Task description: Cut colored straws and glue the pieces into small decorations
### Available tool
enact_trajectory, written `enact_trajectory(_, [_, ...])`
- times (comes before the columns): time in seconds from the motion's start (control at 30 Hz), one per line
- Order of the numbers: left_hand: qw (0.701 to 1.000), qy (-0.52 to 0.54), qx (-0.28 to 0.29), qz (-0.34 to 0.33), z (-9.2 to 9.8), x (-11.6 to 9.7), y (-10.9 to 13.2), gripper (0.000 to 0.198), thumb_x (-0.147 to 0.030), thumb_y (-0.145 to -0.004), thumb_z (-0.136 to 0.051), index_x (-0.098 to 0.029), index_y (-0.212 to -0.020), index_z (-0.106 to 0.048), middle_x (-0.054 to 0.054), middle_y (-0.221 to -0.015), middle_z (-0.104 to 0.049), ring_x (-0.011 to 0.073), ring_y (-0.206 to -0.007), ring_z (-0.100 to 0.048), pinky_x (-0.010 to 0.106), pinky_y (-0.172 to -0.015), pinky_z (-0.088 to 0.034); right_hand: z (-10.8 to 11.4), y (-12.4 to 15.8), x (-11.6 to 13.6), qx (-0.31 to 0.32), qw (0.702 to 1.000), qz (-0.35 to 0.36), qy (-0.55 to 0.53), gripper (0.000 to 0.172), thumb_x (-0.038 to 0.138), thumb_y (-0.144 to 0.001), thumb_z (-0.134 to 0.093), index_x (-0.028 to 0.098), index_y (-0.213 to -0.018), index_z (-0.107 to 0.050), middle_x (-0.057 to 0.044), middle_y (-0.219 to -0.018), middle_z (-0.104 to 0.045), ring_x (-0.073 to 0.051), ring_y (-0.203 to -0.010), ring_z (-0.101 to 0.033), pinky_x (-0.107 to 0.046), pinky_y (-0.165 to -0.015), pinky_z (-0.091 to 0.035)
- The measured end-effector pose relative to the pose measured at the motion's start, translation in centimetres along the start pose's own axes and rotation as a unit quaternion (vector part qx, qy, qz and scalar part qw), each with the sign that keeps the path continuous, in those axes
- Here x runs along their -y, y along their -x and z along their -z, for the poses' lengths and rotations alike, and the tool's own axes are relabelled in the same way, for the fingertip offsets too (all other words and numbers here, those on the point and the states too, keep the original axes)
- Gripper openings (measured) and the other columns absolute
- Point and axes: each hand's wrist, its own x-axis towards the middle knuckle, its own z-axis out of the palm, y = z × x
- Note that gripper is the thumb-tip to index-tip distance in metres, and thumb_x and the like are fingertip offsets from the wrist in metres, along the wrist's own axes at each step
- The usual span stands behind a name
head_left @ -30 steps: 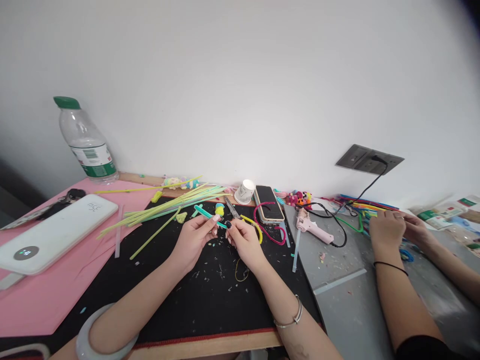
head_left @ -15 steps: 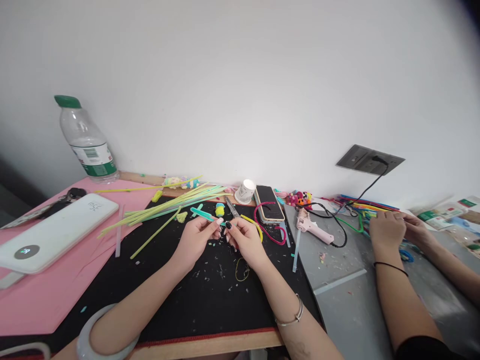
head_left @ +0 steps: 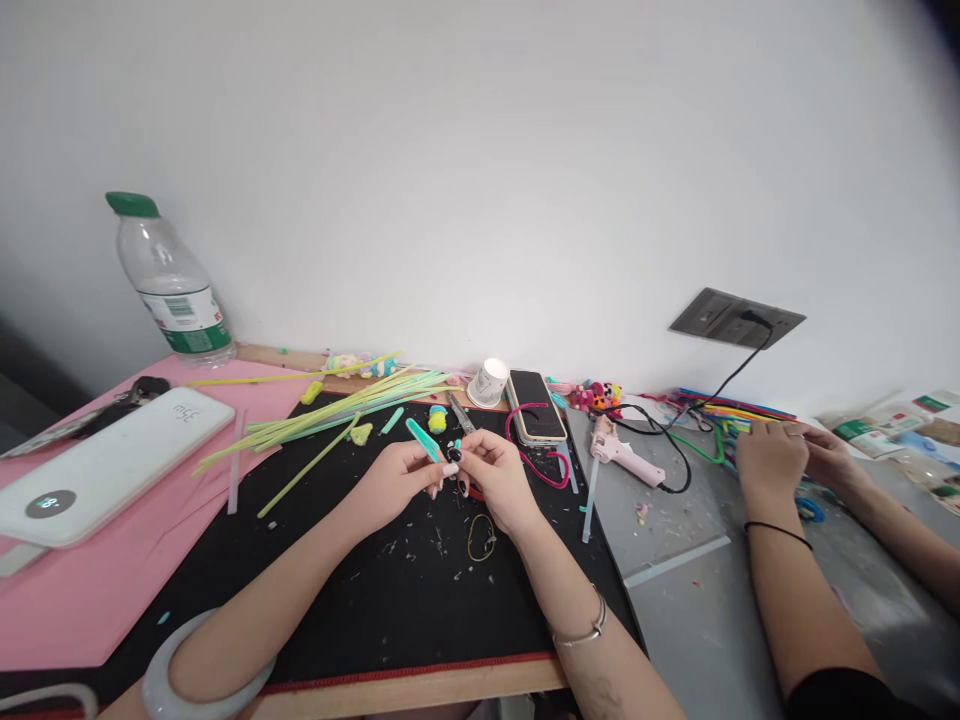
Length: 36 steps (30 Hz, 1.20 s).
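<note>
Over the black mat [head_left: 405, 620], my left hand [head_left: 397, 475] pinches a turquoise pipe cleaner [head_left: 422, 440], which looks folded into a narrow loop and points up and left. My right hand [head_left: 491, 475] meets it fingertip to fingertip, pinching near a small turquoise end; the fingers partly hide the join. Just beyond the fingers stand a small yellow and blue figure [head_left: 437, 419] and scissors [head_left: 461, 412]. A short turquoise piece [head_left: 391, 420] and a yellow fuzzy piece [head_left: 361, 434] lie to the left. A thin rubber band [head_left: 481, 538] rests below my right hand.
Yellow-green pipe cleaners [head_left: 322, 420] lie left, near a white power bank [head_left: 127, 465] and a bottle [head_left: 176, 280]. A paper cup [head_left: 489, 384], a phone [head_left: 537, 405] and a corded pink glue gun [head_left: 626, 458] stand right. Another person's hands [head_left: 772, 460] work at far right.
The turquoise pipe cleaner has turned to point more steeply upward, and its loop shows more. My hands stay together, with the fingers shifted slightly. The other person's hands look almost unchanged.
</note>
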Motion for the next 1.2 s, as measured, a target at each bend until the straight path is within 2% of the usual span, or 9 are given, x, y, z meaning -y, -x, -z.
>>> enact_trajectory(0.13, [0.998, -0.022, 0.051, 0.018, 0.1, -0.3, 0.2, 0.022, -0.036, -0.074, -0.063, -0.016, -0.066, -0.062, 0.000, -0.058, -0.057, 0.0146, -0.055, -0.053, 0.026, -0.057, -0.042, 0.3, 0.1, 0.5, 0.055, 0.998, -0.038, -0.014, 0.028, 0.034, -0.062, -0.078, 0.017, -0.067, -0.057, 0.006, -0.053, -0.055, -0.006, -0.040, -0.043, -0.018, -0.038, -0.035])
enact_trajectory(0.3, [0.995, -0.063, 0.071, 0.023, 0.4, -0.5, 0.4, 0.020, -0.032, -0.074, -0.062, -0.017, -0.061, -0.062, 0.000, -0.055, -0.059, 0.0148, -0.054, -0.053, 0.025, -0.056, -0.040, 0.9, 0.1, 0.8, 0.122, 0.989, -0.078, -0.009, 0.028, 0.032, -0.061, -0.078, 0.016, -0.065, -0.056, 0.006, -0.053, -0.055, -0.005, -0.042, -0.044, -0.017, -0.040, -0.035])
enact_trajectory(0.57, [0.993, -0.072, 0.091, 0.025, 0.3, 0.0, 0.5, 0.022, -0.036, -0.074, -0.063, -0.017, -0.063, -0.063, 0.001, -0.056, -0.061, 0.0159, -0.054, -0.055, 0.025, -0.054, -0.041, 1.1, 0.3, 1.2, 0.143, 0.983, -0.118, 0.010, 0.029, 0.032, -0.061, -0.078, 0.015, -0.064, -0.054, 0.005, -0.052, -0.056, -0.005, -0.042, -0.045, -0.017, -0.040, -0.035])
enact_trajectory(0.8, [1.000, -0.010, -0.026, 0.007, 0.3, -0.2, -0.1, 0.027, -0.040, -0.077, -0.061, -0.017, -0.064, -0.059, -0.001, -0.056, -0.056, 0.0132, -0.055, -0.052, 0.026, -0.059, -0.043, 0.7, -0.1, 0.6, 0.049, 0.998, -0.049, -0.011, 0.019, 0.030, -0.071, -0.068, 0.018, -0.072, -0.053, 0.006, -0.054, -0.055, -0.006, -0.040, -0.045, -0.017, -0.039, -0.038])
enact_trajectory(0.93, [0.992, 0.071, -0.095, 0.049, 0.5, -0.5, -0.2, 0.027, -0.043, -0.075, -0.065, -0.018, -0.083, -0.062, -0.003, -0.058, -0.054, 0.0120, -0.055, -0.052, 0.025, -0.058, -0.045, 0.5, -0.2, 0.3, 0.048, 0.998, -0.021, 0.029, 0.015, 0.024, -0.072, -0.065, 0.018, -0.074, -0.052, 0.008, -0.052, -0.053, -0.006, -0.038, -0.047, -0.017, -0.039, -0.038])
enact_trajectory(1.0, [0.988, 0.099, -0.105, 0.052, 0.5, -0.5, -0.1, 0.030, -0.042, -0.073, -0.067, -0.018, -0.091, -0.063, -0.004, -0.058, -0.054, 0.0116, -0.056, -0.053, 0.025, -0.059, -0.046, 0.4, -0.1, 0.2, 0.064, 0.997, -0.020, 0.044, 0.013, 0.023, -0.072, -0.063, 0.018, -0.075, -0.051, 0.008, -0.052, -0.054, -0.006, -0.037, -0.048, -0.017, -0.039, -0.038])
enact_trajectory(1.1, [0.987, 0.108, -0.112, 0.048, 0.5, -0.4, -0.2, 0.029, -0.041, -0.071, -0.070, -0.016, -0.085, -0.067, -0.003, -0.060, -0.058, 0.0124, -0.060, -0.056, 0.027, -0.065, -0.050, 0.3, -0.1, 0.1, 0.065, 0.997, -0.023, 0.045, 0.013, 0.023, -0.072, -0.063, 0.018, -0.075, -0.051, 0.007, -0.054, -0.058, -0.006, -0.036, -0.050, -0.017, -0.039, -0.040])
enact_trajectory(1.2, [0.979, 0.133, -0.143, 0.063, 0.4, -0.1, -0.3, 0.029, -0.042, -0.067, -0.073, -0.015, -0.077, -0.068, 0.001, -0.068, -0.065, 0.0162, -0.069, -0.063, 0.032, -0.074, -0.053, 0.5, -0.2, 0.0, 0.026, 0.999, -0.023, 0.029, 0.015, 0.025, -0.072, -0.064, 0.018, -0.074, -0.051, 0.004, -0.057, -0.062, -0.007, -0.039, -0.052, -0.018, -0.041, -0.044])
